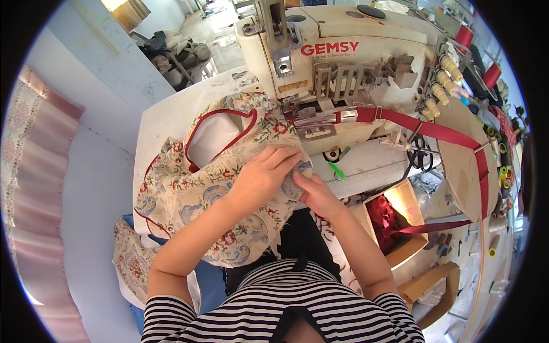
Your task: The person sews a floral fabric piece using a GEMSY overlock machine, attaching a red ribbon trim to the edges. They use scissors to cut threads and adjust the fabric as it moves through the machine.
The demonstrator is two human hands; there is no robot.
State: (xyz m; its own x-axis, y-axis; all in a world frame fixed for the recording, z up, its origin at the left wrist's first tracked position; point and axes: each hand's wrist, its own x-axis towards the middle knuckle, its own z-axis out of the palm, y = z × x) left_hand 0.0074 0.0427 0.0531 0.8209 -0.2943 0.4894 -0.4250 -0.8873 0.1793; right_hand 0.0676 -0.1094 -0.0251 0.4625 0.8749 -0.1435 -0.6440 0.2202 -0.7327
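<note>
A floral tapestry fabric piece [194, 197] in cream, with red flowers and blue scrolls, spreads over the sewing machine's white bed and hangs down toward my lap. Dark red binding [187, 150] edges a rounded opening in it. My left hand [263, 176] lies on the cloth just in front of the needle area, its fingers bent together on the fabric's edge. Close beside it, my right hand [318, 195] pinches the same edge, thumb on top; some fingertips are hidden. The far part of the cloth reaches the presser foot of the sewing machine [372, 37].
Red binding tape [400, 119] runs through a metal folder from the right. A cardboard box [423, 243] holds more red tape. Nearby are a green marker-like piece [337, 170], black scissors [421, 154] and thread cones [450, 67]. Another floral piece [130, 257] hangs at left.
</note>
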